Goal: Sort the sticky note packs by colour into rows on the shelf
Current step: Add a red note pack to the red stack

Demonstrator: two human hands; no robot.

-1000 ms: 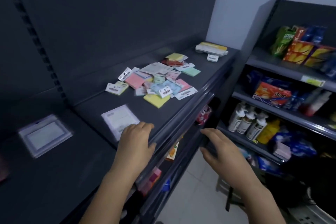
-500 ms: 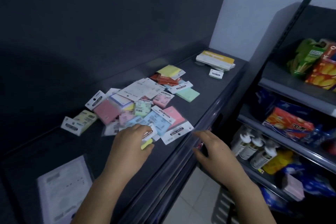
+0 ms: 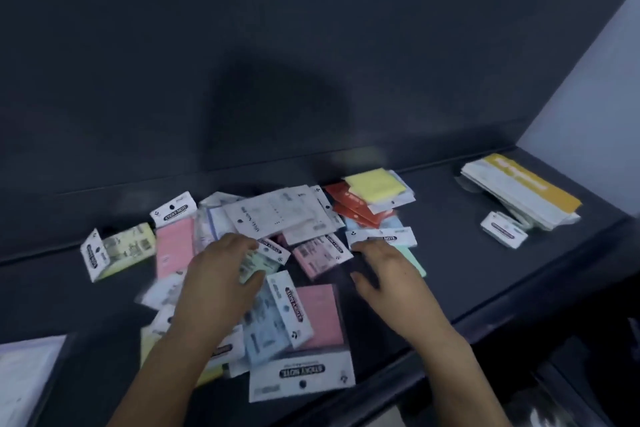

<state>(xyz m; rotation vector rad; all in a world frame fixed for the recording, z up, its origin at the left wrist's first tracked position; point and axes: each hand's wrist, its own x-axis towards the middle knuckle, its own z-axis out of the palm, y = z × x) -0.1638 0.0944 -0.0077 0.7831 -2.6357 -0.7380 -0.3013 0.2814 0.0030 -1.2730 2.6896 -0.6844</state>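
Both your hands have moved in since half a second ago. Your left hand (image 3: 221, 274) has gone from the near edge of the heap to its middle. Your right hand (image 3: 388, 270), which was off the front lip, is now over the shelf (image 3: 485, 288).

The left hand curls round a pale green pack (image 3: 254, 263), fingers over its far edge and thumb at its near one; through the blur it looks like a pinch. The right hand is loosely spread, with its fingertips resting on the white header card of a mint pack (image 3: 414, 258), and it holds nothing. The sticky note packs (image 3: 277, 229) lie unsorted in one overlapping heap mid-shelf, and no row exists yet.

The packs overlap and their wrappers look slick, so lifting the green one may drag its neighbours along. The big pink pack (image 3: 318, 315) and the blue pack (image 3: 265, 329) sit near the front lip, where a sweep of your forearm could push them off. In this dim light you could confuse the yellow-green pack (image 3: 119, 248) with the mint ones, so judge colour by the pad, not the card.

"STICKY NOTE" reads on the big pink pack's header, upside-down to you, and on several other white headers. The print on the yellow-banded stack (image 3: 519, 194) at the far right is too blurred to read.
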